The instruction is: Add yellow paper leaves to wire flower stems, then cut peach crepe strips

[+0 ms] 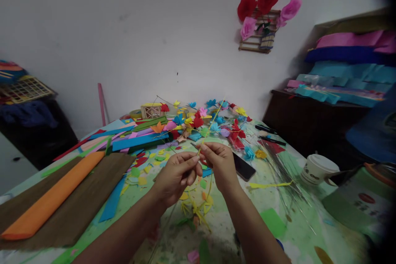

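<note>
Near the middle of the view, my left hand [179, 172] and my right hand [218, 163] meet above the table. Both pinch a thin yellow stem [213, 120], which slants up and to the right from the fingertips. A yellow strip hangs below my right hand. Something small, dark and pointed shows beside the fingertips of my right hand; I cannot make out what it is. Yellow paper pieces [198, 210] lie on the table beneath my hands. Behind them are many coloured paper flowers [198, 120]. A dark phone [244, 167] lies just right of my right hand.
Brown paper [89, 194] and an orange roll [55, 194] cover the table's left side. Thin wires [284, 169], a white cup [318, 169] and a green container [359, 198] are at the right. Stacked coloured paper [349, 66] sits on a dark cabinet [303, 119].
</note>
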A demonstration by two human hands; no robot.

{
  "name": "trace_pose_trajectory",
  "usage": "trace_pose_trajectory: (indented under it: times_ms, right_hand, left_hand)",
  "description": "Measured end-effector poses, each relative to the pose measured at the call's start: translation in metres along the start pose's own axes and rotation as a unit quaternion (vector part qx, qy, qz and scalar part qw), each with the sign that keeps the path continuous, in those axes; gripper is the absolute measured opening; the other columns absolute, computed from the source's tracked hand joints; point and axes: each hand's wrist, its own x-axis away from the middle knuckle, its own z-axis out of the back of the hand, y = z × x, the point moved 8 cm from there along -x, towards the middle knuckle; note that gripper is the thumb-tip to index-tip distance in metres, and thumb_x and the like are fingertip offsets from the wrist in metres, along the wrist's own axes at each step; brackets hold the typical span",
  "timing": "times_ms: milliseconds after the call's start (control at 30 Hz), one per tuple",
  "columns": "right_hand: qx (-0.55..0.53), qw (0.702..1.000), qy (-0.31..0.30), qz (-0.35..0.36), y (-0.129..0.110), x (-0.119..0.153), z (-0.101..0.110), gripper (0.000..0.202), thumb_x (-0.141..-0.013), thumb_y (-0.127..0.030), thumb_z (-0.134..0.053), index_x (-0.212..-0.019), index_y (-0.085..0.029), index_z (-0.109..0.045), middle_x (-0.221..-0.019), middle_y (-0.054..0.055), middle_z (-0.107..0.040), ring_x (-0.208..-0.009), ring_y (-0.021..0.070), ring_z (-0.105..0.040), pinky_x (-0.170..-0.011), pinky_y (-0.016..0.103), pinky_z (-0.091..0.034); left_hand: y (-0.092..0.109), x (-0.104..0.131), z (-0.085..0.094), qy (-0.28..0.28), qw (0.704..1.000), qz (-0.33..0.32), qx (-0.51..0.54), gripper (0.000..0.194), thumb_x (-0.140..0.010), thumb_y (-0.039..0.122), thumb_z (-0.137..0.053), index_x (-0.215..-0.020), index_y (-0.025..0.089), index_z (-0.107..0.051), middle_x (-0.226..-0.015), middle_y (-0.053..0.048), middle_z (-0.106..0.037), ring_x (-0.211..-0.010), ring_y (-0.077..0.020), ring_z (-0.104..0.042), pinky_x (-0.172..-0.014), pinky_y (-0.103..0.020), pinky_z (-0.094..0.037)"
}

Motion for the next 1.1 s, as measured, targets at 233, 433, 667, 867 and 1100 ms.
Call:
trace_pose_trajectory:
  times_ms: [233, 433, 667, 867, 1100]
  right_hand:
    - [0.019, 1.0, 0.005, -0.007, 0.004, -0.002, 0.002, 0.017, -0.065, -0.032, -0.068, -0.073, -0.017, -0.07, -0.065, 0.002, -0.064, -0.058, 0.0124, -0.053, -0.052, 0.023, -0.043]
    - [0.022, 0.999, 0.026, 0.001, 0.004, -0.002, 0.004, 0.02, -0.065, -0.033, -0.068, -0.076, -0.016, -0.068, -0.067, 0.003, -0.065, -0.063, 0.0147, -0.058, -0.052, 0.023, -0.044]
    - [0.095, 0.993, 0.062, 0.045, 0.004, -0.003, 0.006, 0.021, -0.064, -0.033, -0.069, -0.072, -0.014, -0.068, -0.057, 0.0, -0.061, -0.051, 0.0114, -0.05, -0.048, 0.023, -0.038]
    - [0.159, 0.982, 0.078, 0.073, -0.004, 0.002, 0.003, 0.019, -0.066, -0.033, -0.066, -0.067, -0.014, -0.066, -0.055, 0.0, -0.058, -0.052, 0.012, -0.049, -0.051, 0.024, -0.04]
    - [0.1, 0.993, 0.038, 0.046, -0.008, -0.003, 0.012, 0.016, -0.064, -0.031, -0.069, -0.067, -0.016, -0.065, -0.052, -0.003, -0.052, -0.047, 0.009, -0.041, -0.043, 0.021, -0.032]
  left_hand:
    - [0.003, -0.004, 0.011, 0.046, 0.999, -0.02, -0.016, 0.02, -0.072, 0.028, -0.068, -0.072, 0.009, -0.063, -0.056, 0.0, -0.06, -0.03, 0.0029, -0.031, -0.033, -0.013, -0.013]
    - [0.003, -0.007, 0.016, 0.071, 0.99, -0.047, -0.113, 0.023, -0.074, 0.034, -0.065, -0.071, 0.011, -0.063, -0.056, 0.0, -0.06, -0.031, -0.0005, -0.035, -0.033, -0.016, -0.017]
    - [0.023, 0.007, 0.013, 0.14, 0.884, -0.161, -0.417, 0.024, -0.083, 0.032, -0.051, -0.086, 0.016, -0.068, -0.062, -0.002, -0.064, -0.043, -0.0102, -0.053, -0.044, -0.021, -0.037]
    - [0.024, 0.016, -0.001, 0.164, 0.661, -0.258, -0.686, 0.029, -0.087, 0.026, -0.043, -0.101, 0.016, -0.067, -0.076, -0.011, -0.069, -0.065, -0.0201, -0.062, -0.06, -0.026, -0.04]
    - [0.027, 0.018, -0.011, 0.074, 0.778, -0.223, -0.583, 0.032, -0.087, 0.036, -0.048, -0.112, 0.021, -0.061, -0.075, -0.005, -0.068, -0.067, -0.0181, -0.062, -0.059, -0.024, -0.041]
